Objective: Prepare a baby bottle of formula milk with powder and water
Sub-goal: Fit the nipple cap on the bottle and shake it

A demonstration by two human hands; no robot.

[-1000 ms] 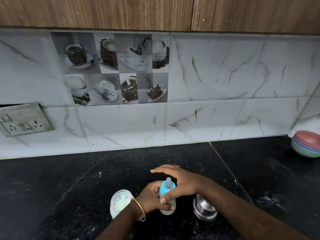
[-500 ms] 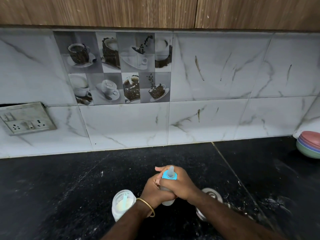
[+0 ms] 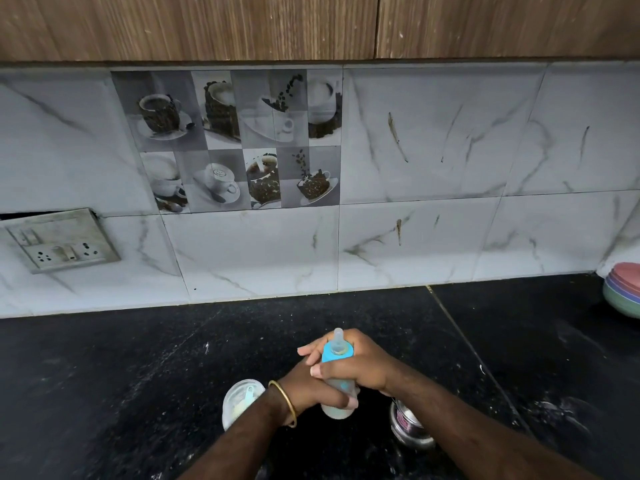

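Note:
The baby bottle (image 3: 337, 408) stands upright between both hands, its blue collar and clear teat showing at the top and pale milky liquid at the bottom. My left hand (image 3: 311, 386), with a gold bangle on the wrist, grips the bottle's body from the left. My right hand (image 3: 356, 367) wraps around the bottle from the right, thumb across the front. A clear tub of formula powder (image 3: 239, 403) with a pale scoop inside sits just left of my left wrist. A steel vessel (image 3: 408, 427) stands to the right, partly hidden by my right forearm.
The black stone counter (image 3: 138, 375) runs to a white marble-tiled wall. A socket plate (image 3: 59, 244) is on the wall at left. Stacked coloured bowls (image 3: 623, 292) sit at the far right edge. Wooden cabinets hang above.
My right hand moved from resting over the teat to wrapping around the bottle. Both hands now clasp the bottle, which sits slightly higher and further right. The steel vessel is more covered by my forearm.

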